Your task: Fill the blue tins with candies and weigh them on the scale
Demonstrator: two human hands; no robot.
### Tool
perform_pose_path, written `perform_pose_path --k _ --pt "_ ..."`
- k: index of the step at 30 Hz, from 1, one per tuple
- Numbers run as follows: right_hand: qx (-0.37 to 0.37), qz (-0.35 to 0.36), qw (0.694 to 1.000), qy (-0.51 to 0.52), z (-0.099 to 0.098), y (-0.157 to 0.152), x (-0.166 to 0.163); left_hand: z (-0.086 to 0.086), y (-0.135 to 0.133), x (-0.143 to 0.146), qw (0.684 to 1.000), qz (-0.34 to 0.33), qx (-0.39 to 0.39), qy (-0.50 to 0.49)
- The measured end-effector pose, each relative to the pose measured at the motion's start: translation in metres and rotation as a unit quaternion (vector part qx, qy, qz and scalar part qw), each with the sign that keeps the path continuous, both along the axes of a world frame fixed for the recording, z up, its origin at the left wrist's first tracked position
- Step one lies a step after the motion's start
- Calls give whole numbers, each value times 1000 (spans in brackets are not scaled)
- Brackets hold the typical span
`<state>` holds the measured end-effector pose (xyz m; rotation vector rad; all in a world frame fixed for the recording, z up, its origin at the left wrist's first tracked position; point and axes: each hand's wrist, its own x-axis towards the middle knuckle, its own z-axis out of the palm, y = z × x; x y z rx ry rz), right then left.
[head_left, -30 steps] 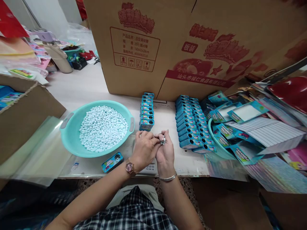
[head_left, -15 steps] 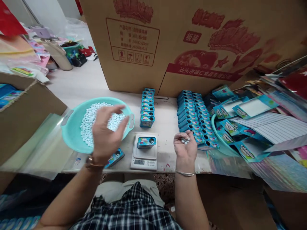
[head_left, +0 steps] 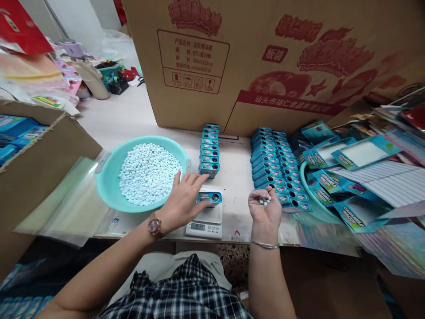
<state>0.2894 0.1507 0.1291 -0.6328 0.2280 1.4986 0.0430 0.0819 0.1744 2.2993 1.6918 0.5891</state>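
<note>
My left hand [head_left: 184, 198] is over the left side of a small blue candy box [head_left: 211, 198], thumb in front and fingers behind, spread apart. Whether it touches the box I cannot tell. The box lies on a white digital scale [head_left: 212, 216] with a lit display. My right hand [head_left: 265, 208] is palm up, fingers curled round several small pale candies [head_left: 264, 201]. Left of the scale, a turquoise basin [head_left: 106, 186] holds a heap of pale blue candies [head_left: 149, 175]. A short row of blue boxes [head_left: 209, 153] stands behind the scale.
Two long rows of blue boxes [head_left: 268, 164] stand beyond my right hand. Flat printed cartons [head_left: 361, 153] pile over another turquoise basin [head_left: 308, 190] at right. A large cardboard carton [head_left: 199, 106] walls off the back. An open cardboard box [head_left: 66, 137] and plastic sheets [head_left: 73, 199] lie left.
My left hand has moved right, from above the candy basin to the box on the scale. My right hand still cups the candies. The view has shifted slightly.
</note>
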Motion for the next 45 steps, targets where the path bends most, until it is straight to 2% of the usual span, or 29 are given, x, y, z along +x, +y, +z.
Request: perform_pose_path --k 4,12,17,20,24,31,35,37,39,42,43,45 --pt "8 16 1000 -11 -4 -2 -3 -8 3 11 999 -21 -14 30" --pt "17 65 997 -29 -7 -3 -21 -19 7 15 999 -11 -15 46" --pt "15 61 998 -30 -9 -1 -25 -23 6 19 998 -4 -18 66" --pt "5 62 998 -21 -12 -2 -26 -27 11 24 994 -21 -22 109" --pt "26 78 996 -41 -18 -1 -26 -32 31 26 988 -38 -23 145" --pt "37 87 994 -50 -27 2 -27 -50 89 24 987 13 31 159" --pt "27 89 994 -50 -30 3 -27 -57 101 28 985 42 24 166" --pt "18 83 995 -47 -31 2 -22 -48 94 23 985 68 25 155" --pt "16 76 996 -45 -32 1 -14 -32 75 9 989 84 40 115" --pt "18 61 997 -46 -34 -1 -1 -12 21 -22 993 77 84 0" --pt "16 55 997 -48 -36 -1 3 -11 -1 -32 993 80 87 -25" --pt "11 49 997 -54 -38 -1 6 -19 -47 -47 991 99 77 -49"
